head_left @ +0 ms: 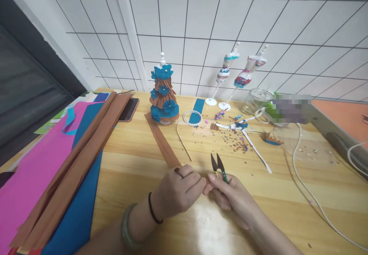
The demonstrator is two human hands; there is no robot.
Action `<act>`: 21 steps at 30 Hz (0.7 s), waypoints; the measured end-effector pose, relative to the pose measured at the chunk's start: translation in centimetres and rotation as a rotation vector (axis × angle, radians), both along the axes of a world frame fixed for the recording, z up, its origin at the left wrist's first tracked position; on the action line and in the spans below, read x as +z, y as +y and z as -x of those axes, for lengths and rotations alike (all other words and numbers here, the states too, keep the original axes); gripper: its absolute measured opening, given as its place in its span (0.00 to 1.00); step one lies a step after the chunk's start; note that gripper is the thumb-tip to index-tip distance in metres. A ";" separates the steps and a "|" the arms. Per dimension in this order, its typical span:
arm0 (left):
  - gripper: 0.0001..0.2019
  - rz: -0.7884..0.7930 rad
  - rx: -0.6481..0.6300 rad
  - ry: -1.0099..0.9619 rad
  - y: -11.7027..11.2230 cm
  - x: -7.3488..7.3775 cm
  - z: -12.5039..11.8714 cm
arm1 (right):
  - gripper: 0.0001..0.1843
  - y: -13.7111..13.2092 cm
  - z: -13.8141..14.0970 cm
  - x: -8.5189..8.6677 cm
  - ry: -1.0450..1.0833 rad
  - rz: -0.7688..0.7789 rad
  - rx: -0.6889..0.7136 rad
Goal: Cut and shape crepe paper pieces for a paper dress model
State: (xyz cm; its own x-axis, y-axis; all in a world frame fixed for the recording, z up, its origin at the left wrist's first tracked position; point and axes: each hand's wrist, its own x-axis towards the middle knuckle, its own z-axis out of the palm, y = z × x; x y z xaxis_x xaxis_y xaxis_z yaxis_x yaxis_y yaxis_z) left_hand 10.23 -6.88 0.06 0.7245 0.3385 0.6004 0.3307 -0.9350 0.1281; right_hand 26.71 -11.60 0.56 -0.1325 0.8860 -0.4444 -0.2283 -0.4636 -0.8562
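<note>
My left hand is closed with its fingers curled, its fingertips against those of my right hand; whatever it grips is hidden. A brown crepe paper strip runs from the decorated form towards my left hand and disappears behind the knuckles. My right hand holds thread snips, dark blades pointing up and spread apart, while thumb and fingers pinch near the left fingertips. Behind them stands a small dress form covered in brown pleats and blue paper flowers.
Folded brown paper lies over blue and pink sheets at left, beside a phone. A white tape roll, paper scraps, two mini mannequins, a glass jar and a white cable occupy the right and back.
</note>
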 end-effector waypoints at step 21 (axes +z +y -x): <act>0.06 0.576 -0.031 0.103 1.1 0.3 0.5 | 0.10 0.2 -1.7 0.4 -0.432 -0.221 0.195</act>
State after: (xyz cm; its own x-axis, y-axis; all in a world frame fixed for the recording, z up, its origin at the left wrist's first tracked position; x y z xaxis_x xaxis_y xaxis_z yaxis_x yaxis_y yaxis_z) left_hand 9.71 -5.77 0.32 0.7843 0.5671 0.2516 0.3419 -0.7335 0.5874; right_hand 28.40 -11.35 0.91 -0.1507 0.9419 -0.3001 0.2397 -0.2596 -0.9355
